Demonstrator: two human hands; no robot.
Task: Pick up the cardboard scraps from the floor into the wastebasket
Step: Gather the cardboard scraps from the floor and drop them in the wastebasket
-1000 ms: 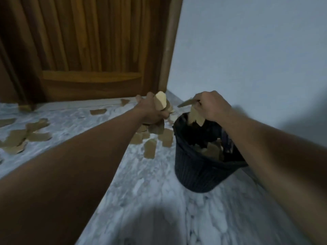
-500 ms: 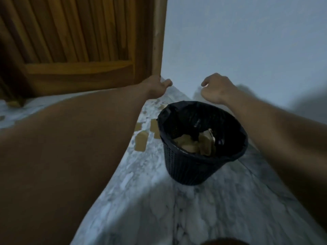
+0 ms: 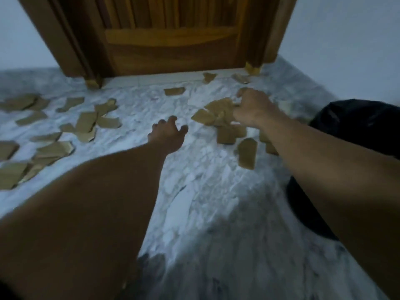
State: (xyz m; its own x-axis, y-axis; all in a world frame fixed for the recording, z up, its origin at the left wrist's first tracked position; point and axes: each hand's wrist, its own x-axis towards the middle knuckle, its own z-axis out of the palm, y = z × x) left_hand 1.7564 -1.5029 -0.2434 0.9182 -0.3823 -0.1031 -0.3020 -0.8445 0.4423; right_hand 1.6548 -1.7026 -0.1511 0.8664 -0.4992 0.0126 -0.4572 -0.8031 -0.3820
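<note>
Brown cardboard scraps lie scattered over the marble floor. One pile (image 3: pixel 216 114) sits in the middle right, and my right hand (image 3: pixel 253 109) rests on its right side with fingers curled around some pieces. My left hand (image 3: pixel 167 135) hovers just left of that pile, fingers spread and holding nothing. More scraps (image 3: pixel 86 126) cover the floor at the left, and single pieces (image 3: pixel 246 153) lie under my right forearm. The black wastebasket (image 3: pixel 357 126) stands at the right edge, partly hidden by my right arm.
A wooden door (image 3: pixel 173 35) and its frame close off the far side, with a few scraps (image 3: pixel 208 76) along the threshold. White walls stand to the left and right. Grey marble floor (image 3: pixel 205 202) stretches toward me.
Both hands dropped their scraps into the wastebasket, then swung left and down to the floor. The view turned left, so the basket now sits at the right edge. My right hand has closed on the pile.
</note>
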